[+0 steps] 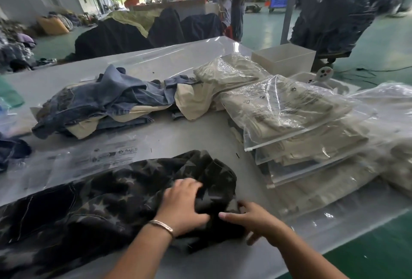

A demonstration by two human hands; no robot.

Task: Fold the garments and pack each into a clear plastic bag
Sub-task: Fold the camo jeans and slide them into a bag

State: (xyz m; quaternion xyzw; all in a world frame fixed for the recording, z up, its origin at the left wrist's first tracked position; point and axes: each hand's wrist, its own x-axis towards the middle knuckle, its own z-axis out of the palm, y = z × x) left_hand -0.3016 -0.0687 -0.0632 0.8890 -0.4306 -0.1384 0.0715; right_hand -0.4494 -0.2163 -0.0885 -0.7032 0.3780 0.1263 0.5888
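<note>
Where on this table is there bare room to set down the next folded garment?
Bare table shows between the denim pile, the star garment and the bagged stack. Another strip lies behind the pile, towards the far edge. The right side is crowded with bagged garments; an empty bag covers the left.

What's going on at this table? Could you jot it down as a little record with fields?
activity: folding a dark star-print garment on the table
left hand: grips a fold of the garment
right hand: at the garment's right edge, fingers on the cloth
empty bag: lies flat behind the garment
unfolded pile: denim and cream clothes, mid-table
packed stack: cream garments in clear bags, at right
</note>
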